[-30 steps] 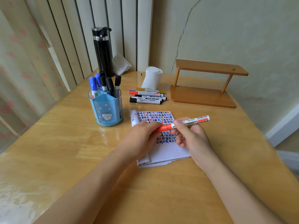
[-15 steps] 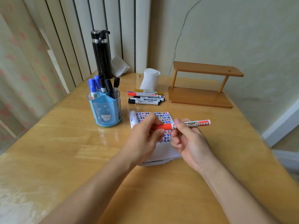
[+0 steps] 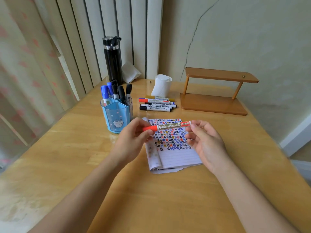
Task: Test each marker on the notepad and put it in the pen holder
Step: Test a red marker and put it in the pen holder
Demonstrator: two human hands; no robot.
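Observation:
A red whiteboard marker is held level above the notepad, cap on, cap end to the left. My left hand pinches the red cap end. My right hand touches the marker's tail with thumb and fingertips, its other fingers loosely spread. The notepad's lined page is covered in red, blue and black marks. The blue pen holder stands left of the notepad with several blue and black markers in it. Several capped markers lie in a row behind the notepad.
A black flask stands at the back left by a crumpled tissue. A white paper roll and a brown wooden shelf stand sit at the back. The wooden table ends at the right near the wall.
Both hands lifted the red marker off the notepad and turned it level. The left hand went from the page to the cap end; the right hand's grip slid to the tail and loosened.

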